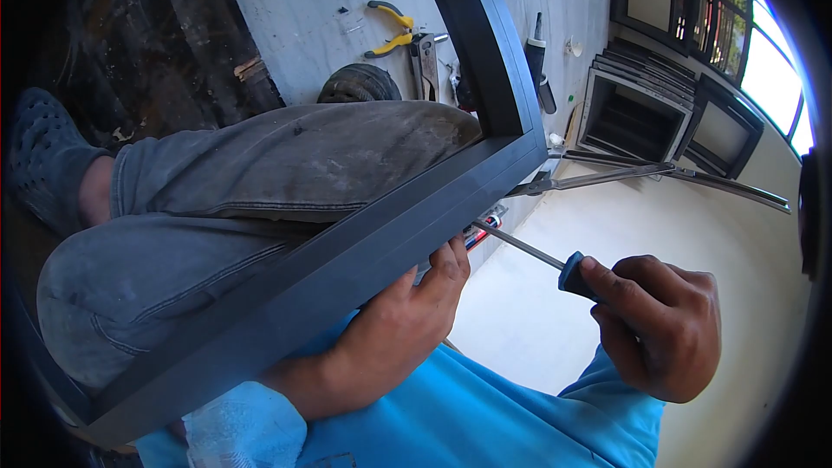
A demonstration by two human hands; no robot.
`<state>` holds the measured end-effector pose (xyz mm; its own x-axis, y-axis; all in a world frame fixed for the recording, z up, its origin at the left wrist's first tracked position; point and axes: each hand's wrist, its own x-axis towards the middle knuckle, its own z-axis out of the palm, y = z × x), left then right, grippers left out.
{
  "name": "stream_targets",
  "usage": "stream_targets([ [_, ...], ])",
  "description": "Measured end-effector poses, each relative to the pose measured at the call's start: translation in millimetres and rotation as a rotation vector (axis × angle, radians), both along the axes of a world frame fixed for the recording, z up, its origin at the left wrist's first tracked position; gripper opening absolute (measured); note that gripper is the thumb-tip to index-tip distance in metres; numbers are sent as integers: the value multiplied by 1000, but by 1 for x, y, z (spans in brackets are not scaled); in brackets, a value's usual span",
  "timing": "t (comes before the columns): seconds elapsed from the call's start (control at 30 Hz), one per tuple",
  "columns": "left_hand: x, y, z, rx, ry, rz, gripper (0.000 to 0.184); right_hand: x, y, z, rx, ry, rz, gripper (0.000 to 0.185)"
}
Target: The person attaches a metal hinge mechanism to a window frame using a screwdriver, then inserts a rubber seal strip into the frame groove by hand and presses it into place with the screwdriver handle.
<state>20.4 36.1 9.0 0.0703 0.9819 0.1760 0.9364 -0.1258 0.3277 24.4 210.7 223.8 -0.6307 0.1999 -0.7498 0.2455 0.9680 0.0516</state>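
Note:
A dark grey frame (321,273) lies across my legs, its corner near the middle of the view. My right hand (663,321) is wrapped round the blue-and-black handle of a screwdriver (529,250), whose tip meets the frame's edge near the corner. My left hand (407,321) is at the frame's lower edge, fingers bent against it close to the screwdriver tip; part of the fingers is hidden. A metal hinge arm (607,175) sticks out to the right from the corner.
Yellow-handled pliers (397,35), locking pliers (425,68) and a black-handled tool (535,56) lie on the pale floor (295,17). Several dark frames (641,104) lean at the upper right. A dark wooden surface (156,26) is at the upper left.

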Motion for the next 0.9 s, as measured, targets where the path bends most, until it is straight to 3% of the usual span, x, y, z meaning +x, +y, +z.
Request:
stream_targets([
  [0.17, 0, 0, 1, -17, -46, 17, 47, -20, 2, -5, -5, -61, 35, 35],
  [0.3, -3, 0, 3, -8, -63, 24, 45, -13, 14, -3, -58, -42, -118, 34],
  [0.63, -2, -2, 4, 4, -40, 21, 43, 3, 12, 1, 40, -28, -195, 36],
  [0.9, -5, -1, 1, 14, -71, -11, 43, 22, 21, 4, -39, 46, -262, 36],
])
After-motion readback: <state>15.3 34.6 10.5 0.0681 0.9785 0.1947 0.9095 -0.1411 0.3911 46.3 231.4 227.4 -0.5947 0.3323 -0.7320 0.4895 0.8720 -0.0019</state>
